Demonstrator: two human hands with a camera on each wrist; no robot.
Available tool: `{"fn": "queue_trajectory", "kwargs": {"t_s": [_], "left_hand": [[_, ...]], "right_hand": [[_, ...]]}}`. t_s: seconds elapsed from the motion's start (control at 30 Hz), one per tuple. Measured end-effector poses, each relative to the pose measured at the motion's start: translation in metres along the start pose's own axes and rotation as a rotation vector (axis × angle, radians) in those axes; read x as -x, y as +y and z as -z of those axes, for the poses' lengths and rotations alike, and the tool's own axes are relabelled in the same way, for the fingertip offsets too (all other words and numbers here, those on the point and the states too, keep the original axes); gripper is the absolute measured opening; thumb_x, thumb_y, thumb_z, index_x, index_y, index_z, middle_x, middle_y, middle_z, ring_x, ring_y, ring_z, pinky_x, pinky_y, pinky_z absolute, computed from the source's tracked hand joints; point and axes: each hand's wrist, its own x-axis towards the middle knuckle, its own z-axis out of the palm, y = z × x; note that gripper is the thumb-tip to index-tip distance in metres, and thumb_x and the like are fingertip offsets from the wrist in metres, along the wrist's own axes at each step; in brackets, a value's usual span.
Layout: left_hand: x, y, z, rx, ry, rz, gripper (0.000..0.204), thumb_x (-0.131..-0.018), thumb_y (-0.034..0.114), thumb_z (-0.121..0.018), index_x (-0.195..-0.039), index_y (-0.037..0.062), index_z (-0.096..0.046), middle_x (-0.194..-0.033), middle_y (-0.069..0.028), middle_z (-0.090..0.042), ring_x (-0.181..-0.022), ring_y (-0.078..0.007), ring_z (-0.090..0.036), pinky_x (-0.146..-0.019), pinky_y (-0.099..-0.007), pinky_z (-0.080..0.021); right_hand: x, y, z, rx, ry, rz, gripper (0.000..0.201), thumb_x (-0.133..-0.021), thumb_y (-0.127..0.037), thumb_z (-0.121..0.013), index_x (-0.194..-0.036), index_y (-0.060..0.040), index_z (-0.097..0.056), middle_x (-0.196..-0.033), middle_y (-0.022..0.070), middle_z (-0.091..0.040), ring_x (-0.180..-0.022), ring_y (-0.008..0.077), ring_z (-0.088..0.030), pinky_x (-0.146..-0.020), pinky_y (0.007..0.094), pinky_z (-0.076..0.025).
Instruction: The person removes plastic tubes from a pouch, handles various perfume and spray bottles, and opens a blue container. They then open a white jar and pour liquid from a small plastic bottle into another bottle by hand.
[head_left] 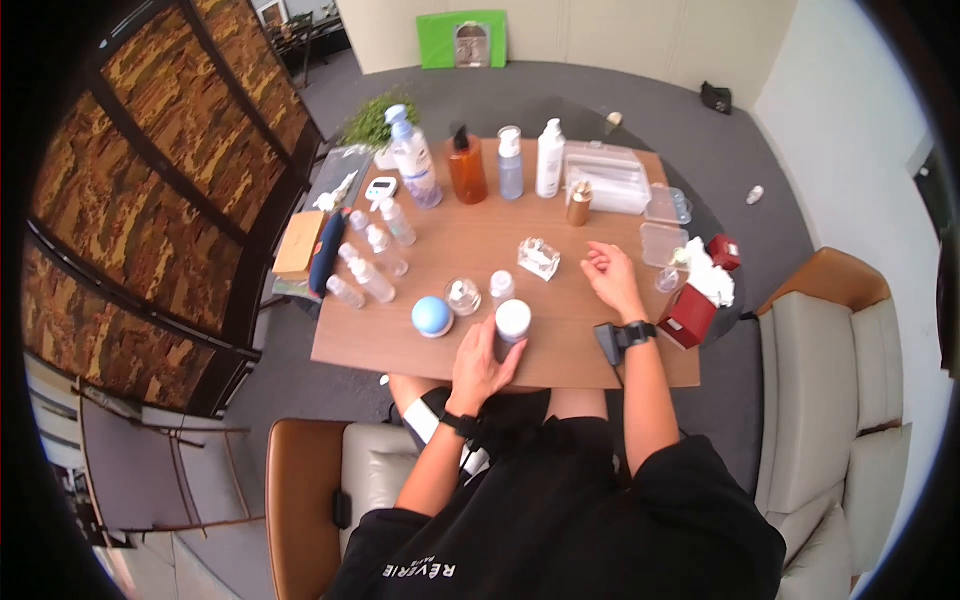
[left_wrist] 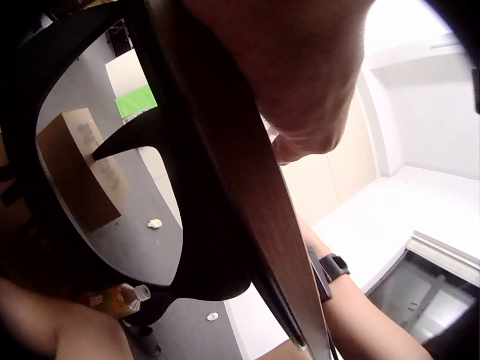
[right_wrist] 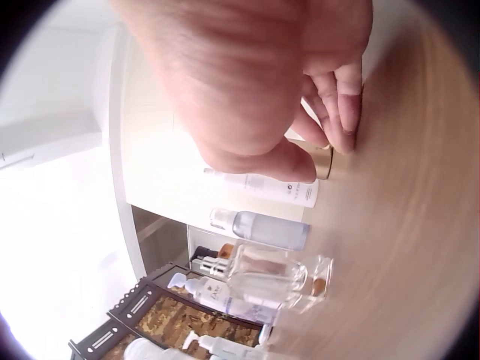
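Observation:
My left hand (head_left: 480,368) grips a white-lidded jar (head_left: 513,319) near the table's front edge, fingers on its left side and thumb at the near right. In the left wrist view the hand (left_wrist: 300,75) shows above the table edge, with the jar out of sight. To the right, my right hand (head_left: 612,278) holds nothing, its fingers loosely bent low over the tabletop. A faceted clear glass bottle (head_left: 539,258) stands to its left. The right wrist view shows this hand (right_wrist: 262,82) with the glass bottle (right_wrist: 259,274) beyond it and a gold bottle (right_wrist: 323,159) partly hidden behind the fingers.
A blue-topped round item (head_left: 432,317), a glass jar (head_left: 462,297) and a small bottle (head_left: 502,287) stand near the left hand. Several spray bottles are at the left; taller pump bottles (head_left: 467,172) line the back. Clear cases (head_left: 607,185) and a red box (head_left: 688,316) lie right.

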Motion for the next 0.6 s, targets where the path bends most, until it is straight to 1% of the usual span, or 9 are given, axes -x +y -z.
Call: {"fn": "queue_trajectory", "kwargs": {"t_s": [0.07,0.13,0.2,0.33,0.37,0.43,0.5,0.57,0.6], "left_hand": [[-0.002,0.002,0.004,0.02,-0.013,-0.008,0.057,-0.088,0.024,-0.085,-0.131,-0.0041,-0.06,-0.1,-0.0225,-0.067,-0.093,-0.0411,-0.067,-0.081,-0.0471,-0.055],[-0.002,0.001,0.005,0.033,-0.028,-0.01,0.058,-0.088,0.024,-0.085,-0.132,-0.0038,-0.059,-0.1,-0.0223,-0.067,-0.093,-0.041,-0.067,-0.081,-0.047,-0.055],[-0.001,-0.001,0.005,0.019,-0.03,-0.009,0.058,-0.088,0.023,-0.085,-0.132,-0.0035,-0.059,-0.1,-0.022,-0.067,-0.093,-0.0408,-0.067,-0.081,-0.0469,-0.055],[0.0,-0.004,0.001,0.017,-0.04,-0.001,0.058,-0.088,0.023,-0.086,-0.132,-0.0028,-0.058,-0.1,-0.0216,-0.067,-0.093,-0.0403,-0.067,-0.082,-0.0468,-0.055],[0.0,-0.005,-0.001,0.019,-0.033,0.001,0.058,-0.088,0.023,-0.086,-0.132,-0.0028,-0.058,-0.1,-0.0216,-0.067,-0.093,-0.0403,-0.067,-0.082,-0.0468,-0.055],[0.0,-0.009,-0.005,0.019,0.064,-0.086,0.063,-0.084,0.021,-0.089,-0.136,-0.0015,-0.061,-0.086,-0.0128,-0.062,-0.075,-0.0269,-0.059,-0.068,-0.0394,-0.052],[0.0,-0.008,-0.004,0.016,0.066,-0.081,0.064,-0.084,0.021,-0.089,-0.136,-0.0016,-0.061,-0.086,-0.0127,-0.062,-0.075,-0.0268,-0.059,-0.068,-0.0393,-0.052],[0.0,-0.006,-0.003,0.015,0.066,-0.076,0.064,-0.084,0.021,-0.089,-0.137,-0.0017,-0.061,-0.087,-0.0125,-0.062,-0.075,-0.0267,-0.059,-0.068,-0.0393,-0.052],[0.001,-0.005,-0.002,0.021,0.03,-0.037,0.061,-0.086,0.023,-0.088,-0.134,-0.0017,-0.06,-0.093,-0.0162,-0.064,-0.083,-0.0327,-0.063,-0.075,-0.0427,-0.053]], "right_hand": [[0.021,0.005,-0.001,-0.093,-0.059,0.014,0.049,-0.089,-0.011,-0.081,-0.134,0.002,-0.068,-0.118,0.0138,-0.071,-0.097,0.0194,-0.07,-0.09,0.0333,-0.059],[0.037,-0.015,0.001,0.075,-0.114,0.089,0.063,-0.088,-0.02,-0.085,-0.143,-0.0015,-0.061,-0.132,0.0162,-0.07,-0.112,0.0265,-0.069,-0.101,0.0407,-0.056],[0.045,-0.029,-0.001,0.111,-0.162,0.157,0.069,-0.088,-0.023,-0.086,-0.147,-0.0028,-0.058,-0.14,0.0184,-0.068,-0.115,0.0294,-0.069,-0.102,0.0438,-0.055],[0.032,-0.065,-0.018,-0.005,-0.174,0.121,0.071,-0.087,-0.024,-0.086,-0.148,-0.0021,-0.056,-0.136,0.0199,-0.07,-0.112,0.0301,-0.071,-0.1,0.0453,-0.055],[0.027,-0.076,-0.023,-0.014,-0.209,0.071,0.071,-0.087,-0.023,-0.086,-0.147,-0.0016,-0.056,-0.133,0.0202,-0.071,-0.109,0.0301,-0.072,-0.098,0.0452,-0.056],[0.014,-0.072,-0.032,-0.017,-0.247,0.024,0.07,-0.087,-0.023,-0.085,-0.147,-0.001,-0.056,-0.129,0.0205,-0.073,-0.106,0.0301,-0.074,-0.097,0.045,-0.057],[0.006,-0.059,-0.046,0.128,-0.241,0.215,0.068,-0.086,-0.021,-0.085,-0.145,-0.0005,-0.057,-0.122,0.0215,-0.074,-0.096,0.0278,-0.075,-0.089,0.0422,-0.059],[0.007,-0.056,-0.044,0.125,-0.233,0.187,0.065,-0.087,-0.021,-0.085,-0.143,-0.0002,-0.058,-0.122,0.0212,-0.074,-0.094,0.0265,-0.075,-0.086,0.0405,-0.06],[0.009,-0.058,-0.043,0.116,-0.223,0.157,0.062,-0.088,-0.02,-0.085,-0.14,0.0,-0.059,-0.122,0.0209,-0.074,-0.092,0.0253,-0.075,-0.082,0.0389,-0.06]]}}
